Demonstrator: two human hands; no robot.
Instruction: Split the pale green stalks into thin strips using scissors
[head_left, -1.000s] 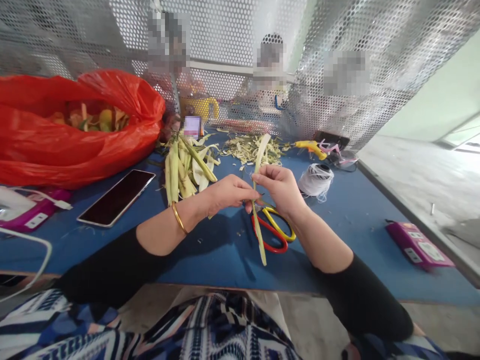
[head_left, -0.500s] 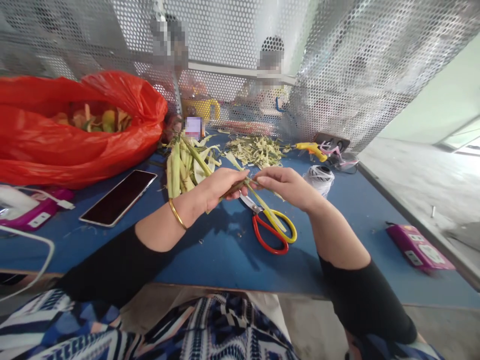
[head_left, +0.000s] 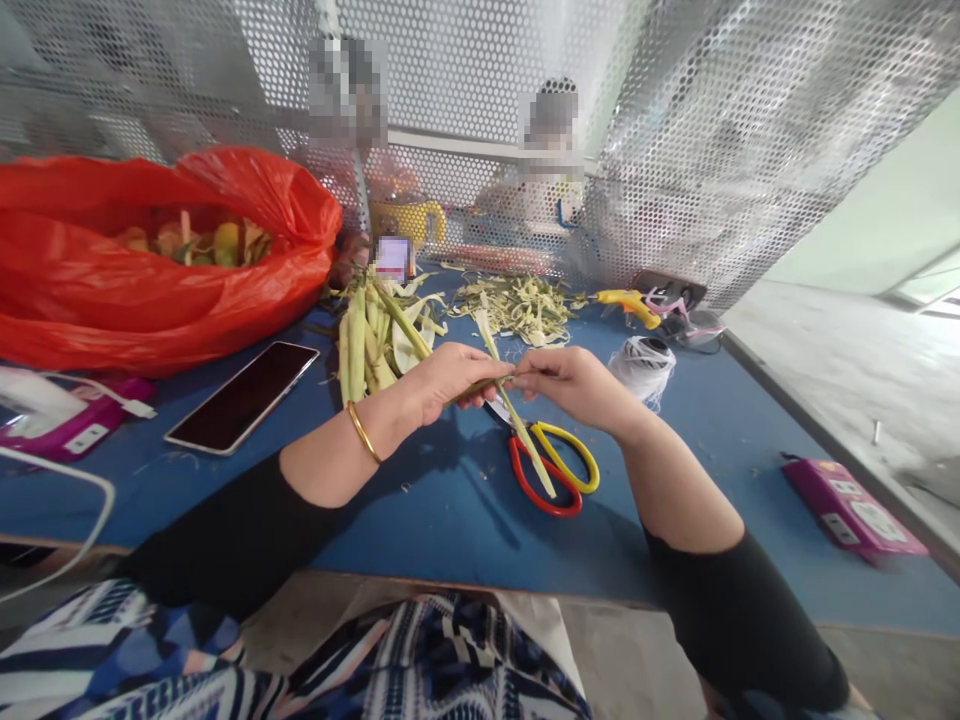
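My left hand (head_left: 442,380) and my right hand (head_left: 574,385) meet above the blue table (head_left: 420,500), both pinched on a long pale green leaf strip (head_left: 517,420). The strip crosses between the fingertips, one end pointing back toward the mesh wall, the other slanting down over the scissors (head_left: 551,465) with red and yellow handles. Those scissors lie flat on the table just under my right hand. A gold bangle circles my left wrist.
A pile of green leaf strips (head_left: 375,335) and a heap of trimmings (head_left: 517,300) lie behind the hands. A red plastic bag (head_left: 150,260), a phone (head_left: 244,395), a white thread spool (head_left: 645,360), a yellow glue gun (head_left: 626,300) and a pink power strip (head_left: 851,505) surround them.
The strip has swung from upright, to nearly level, to a slant across the fingertips. Both hands stay pinched on it and have drifted slightly right.
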